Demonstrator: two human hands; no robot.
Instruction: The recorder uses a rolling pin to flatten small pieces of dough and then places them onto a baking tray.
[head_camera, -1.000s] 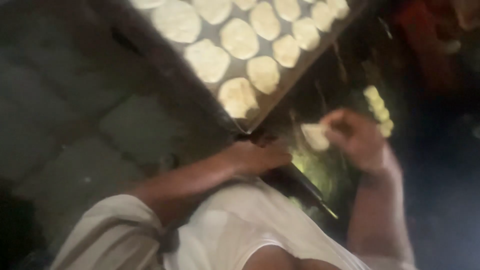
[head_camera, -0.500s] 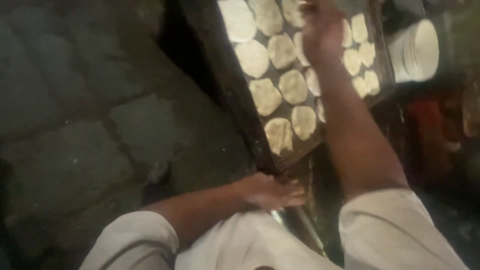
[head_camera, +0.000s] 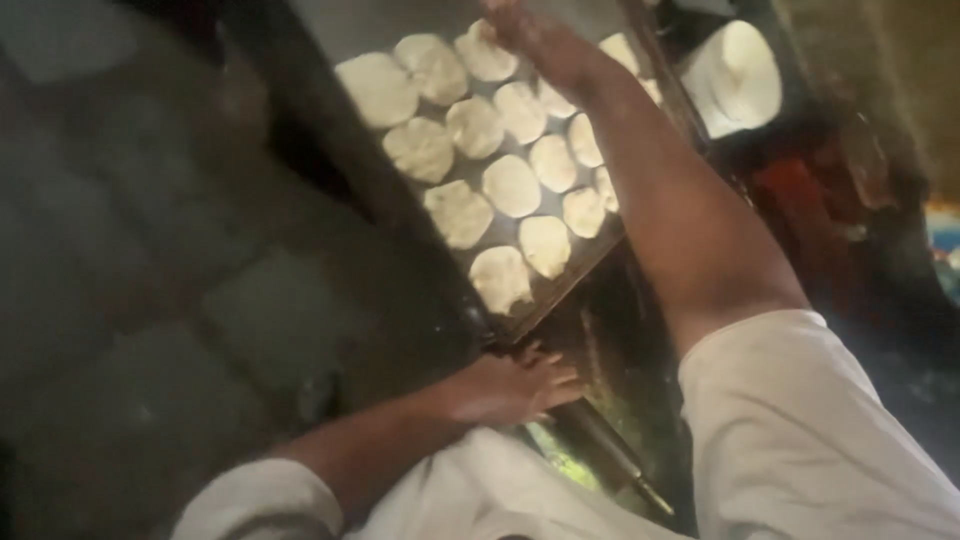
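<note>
A dark metal tray (head_camera: 400, 215) lies slantwise ahead of me and carries several flat, pale dough discs (head_camera: 510, 185) in rows. My right hand (head_camera: 530, 30) reaches across the tray to its far end, over the discs there. The frame's top edge cuts it off, so what its fingers hold is hidden. My left hand (head_camera: 510, 385) lies flat with fingers spread on the dark work surface just below the tray's near corner. It touches the upper end of a dark rolling pin (head_camera: 605, 455) and holds nothing.
A stack of round white discs (head_camera: 740, 75) stands beyond the tray at the top right. Grey stone paving (head_camera: 150, 300) fills the left side. A red object (head_camera: 800, 190) sits in shadow at the right. My white sleeves fill the bottom.
A second ago my right hand held a dough disc low at the right. It has since swung up over the tray to its far end. My left hand has stayed by the rolling pin.
</note>
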